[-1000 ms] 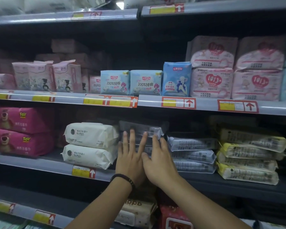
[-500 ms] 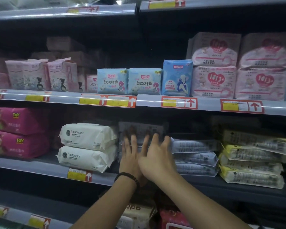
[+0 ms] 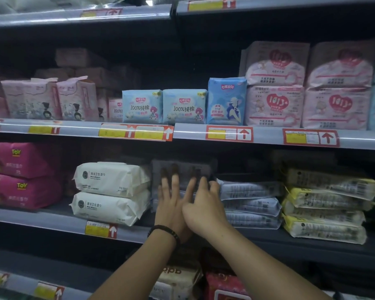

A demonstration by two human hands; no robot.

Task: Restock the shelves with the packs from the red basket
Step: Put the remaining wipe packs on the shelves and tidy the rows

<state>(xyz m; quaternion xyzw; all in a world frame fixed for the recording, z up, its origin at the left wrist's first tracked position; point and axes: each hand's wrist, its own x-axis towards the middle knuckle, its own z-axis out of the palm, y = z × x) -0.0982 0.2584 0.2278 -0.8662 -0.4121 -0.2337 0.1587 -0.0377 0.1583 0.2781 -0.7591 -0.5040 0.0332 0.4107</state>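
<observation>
Left hand: fingers straight and spread, flat against the front of the grey pack stack; it grips nothing.
Right hand: fingers extended and slightly splayed, pressing the same stack, touching the left hand.
Grey pack stack: on the middle shelf, between the white wet-wipe packs and the pale blue-grey packs; its face is in shadow.
Reason for hold: judged a push to seat and square the stack; open palms spread pressure over soft wrapping.
Red basket: not in view.
Progress: this placement is judged nearly complete.
</observation>
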